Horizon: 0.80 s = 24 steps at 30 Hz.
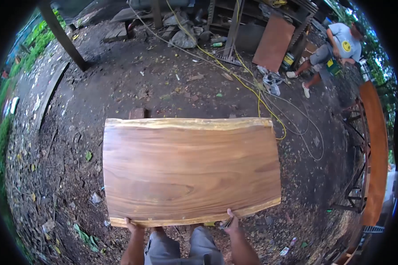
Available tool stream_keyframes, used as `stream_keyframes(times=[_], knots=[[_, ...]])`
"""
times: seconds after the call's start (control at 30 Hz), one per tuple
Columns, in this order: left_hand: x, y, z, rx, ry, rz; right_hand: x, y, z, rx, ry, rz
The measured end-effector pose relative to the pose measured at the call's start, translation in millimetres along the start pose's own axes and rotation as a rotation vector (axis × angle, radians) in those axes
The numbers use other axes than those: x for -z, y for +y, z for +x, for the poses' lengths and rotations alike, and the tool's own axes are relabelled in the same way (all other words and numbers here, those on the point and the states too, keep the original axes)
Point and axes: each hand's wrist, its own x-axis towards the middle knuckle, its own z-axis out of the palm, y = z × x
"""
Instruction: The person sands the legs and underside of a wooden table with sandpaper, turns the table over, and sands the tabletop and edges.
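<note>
A broad wooden slab [191, 170] with pale live edges along its far and near sides spreads out in front of me. My left hand [133, 227] is closed on the near edge toward its left end, thumb over the top and fingers hidden beneath. Farther right along the same edge, my right hand [233, 224] grips it too, thumb on the upper face. A small thin brownish object [226, 222] shows beside the right fingers, too small to name. Under the far edge a brown block [139, 113] sticks out.
Yellow cord [252, 88] and grey cables run over the dirt ground beyond the slab. A person [340, 46] sits at the upper right near a leaning brown board [274, 43]. On the right a long reddish plank [375, 154] rests on a metal frame. A post [63, 36] stands upper left.
</note>
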Motion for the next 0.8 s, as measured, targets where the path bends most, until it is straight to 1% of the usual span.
stream_keyframes(times=[0.03,0.1,0.13,0.17,0.23,0.27,0.3,0.33,0.4,0.47,0.5,0.53,0.6,0.63,0.67,0.7,0.73,0.77,0.8], knots=[[-2,7,2,0.084,-0.082,-0.072,0,-5,1,0.013,0.011,-0.007],[-11,21,0,0.093,-0.090,-0.025,-10,-10,3,0.018,0.036,-0.019],[-19,34,-5,0.097,-0.091,0.008,-21,-13,-7,0.023,0.032,-0.019],[-37,47,-19,0.079,-0.045,0.016,-42,-25,-24,0.034,0.027,-0.018],[-56,71,-13,0.103,-0.121,0.064,-75,-53,-40,0.052,-0.026,-0.034],[-61,82,-8,0.113,-0.158,0.090,-89,-62,-42,0.114,-0.070,-0.065],[-77,98,-13,0.132,-0.077,0.217,-107,-71,-50,0.170,-0.107,-0.098],[-93,112,-22,0.124,-0.114,0.255,-126,-81,-56,0.228,-0.145,-0.132],[-108,134,-18,0.114,-0.220,0.285,-157,-92,-45,0.314,-0.063,-0.109],[-141,164,-58,0.005,-0.188,0.628,-202,-111,-48,0.480,-0.002,-0.110],[-161,182,-82,-0.051,-0.156,0.884,-231,-132,-53,0.406,0.036,-0.186],[-185,202,-121,-0.676,-0.261,1.484,-251,-149,-65,0.331,0.077,-0.238],[-229,202,-168,-1.094,-0.233,1.678,-284,-158,-49,0.554,0.189,-0.281],[-259,199,-184,-1.277,-0.385,1.675,-299,-167,-44,0.558,0.153,-0.261],[-286,194,-196,-1.450,-0.541,1.662,-306,-170,-42,0.554,0.164,-0.266],[-316,183,-204,-1.591,-0.612,1.750,-315,-174,-44,0.550,0.175,-0.271],[-346,172,-207,-1.741,-0.684,1.826,-330,-182,-67,0.546,0.228,-0.296],[-371,160,-197,-1.649,-0.787,1.910,-340,-185,-80,0.540,0.281,-0.319],[-393,147,-190,-1.546,-0.885,1.989,-343,-185,-81,0.551,0.280,-0.324]])
